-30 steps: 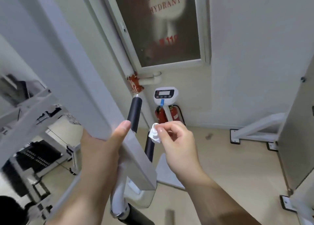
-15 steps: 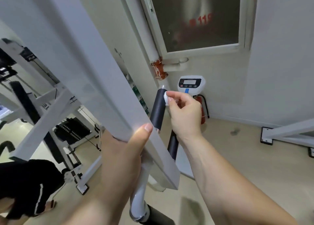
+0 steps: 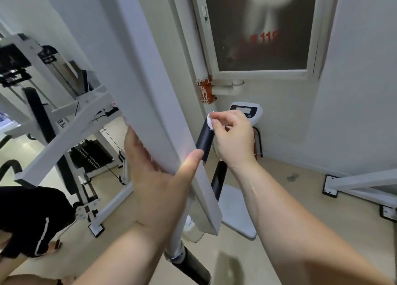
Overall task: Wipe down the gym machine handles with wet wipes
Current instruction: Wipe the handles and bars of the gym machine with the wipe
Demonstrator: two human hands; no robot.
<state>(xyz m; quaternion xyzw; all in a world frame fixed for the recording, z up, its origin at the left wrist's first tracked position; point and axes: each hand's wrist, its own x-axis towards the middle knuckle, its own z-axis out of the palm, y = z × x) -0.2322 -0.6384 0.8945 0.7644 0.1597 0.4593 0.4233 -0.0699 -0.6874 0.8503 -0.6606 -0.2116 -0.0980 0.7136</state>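
2 hands: right hand (image 3: 234, 138) is pinching wet wipe (image 3: 210, 121), newly arriving atop centre-frame handle (image 3: 205, 140), wiping starting; left hand (image 3: 159, 188) is gripping beam (image 3: 150, 91).

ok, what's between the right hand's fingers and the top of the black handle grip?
A crumpled white wet wipe, pinched by the right hand, against the upper end of the black cylindrical handle grip; head view.

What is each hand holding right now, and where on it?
The right hand pinches the wipe on the handle top. The left hand grips the beam edge, low down.
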